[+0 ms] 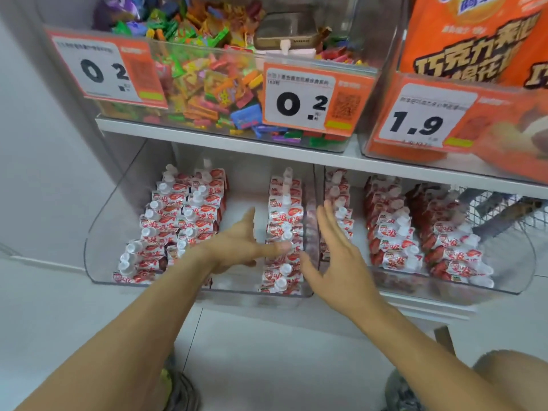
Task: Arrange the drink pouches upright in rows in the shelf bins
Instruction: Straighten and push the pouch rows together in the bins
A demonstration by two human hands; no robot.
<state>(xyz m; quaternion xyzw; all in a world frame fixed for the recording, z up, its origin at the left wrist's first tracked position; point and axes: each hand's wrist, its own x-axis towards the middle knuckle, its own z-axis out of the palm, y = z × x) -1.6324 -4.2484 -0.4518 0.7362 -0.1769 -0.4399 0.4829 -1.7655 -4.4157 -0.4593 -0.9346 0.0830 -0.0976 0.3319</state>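
1. White store shelving (225, 140) fills the view, with pale floor tiles (267, 351) below it.
2. On the lower shelf, at 9 o'clock, a clear left bin (98, 232) holds strawberry drink pouches (178, 215) upright in two rows at its left side and one row (283, 229) along its right wall, with a bare lane between them.
3. At 3 o'clock, a clear right bin (516, 262) holds more pouches (394, 232) in rows, some leaning.
4. Left hand (237, 247) reaches into the bare lane, fingers straight, thumb stretched toward the right-wall row; it grips nothing.
5. Right hand (338, 250) hovers at the divide between the two bins, fingers straight and spread, holding nothing.
6. At 12 o'clock, an upper bin of mixed candies (207, 84) carries orange price tags (314, 99).
7. At 1 o'clock stands an orange snack bag (462, 40).
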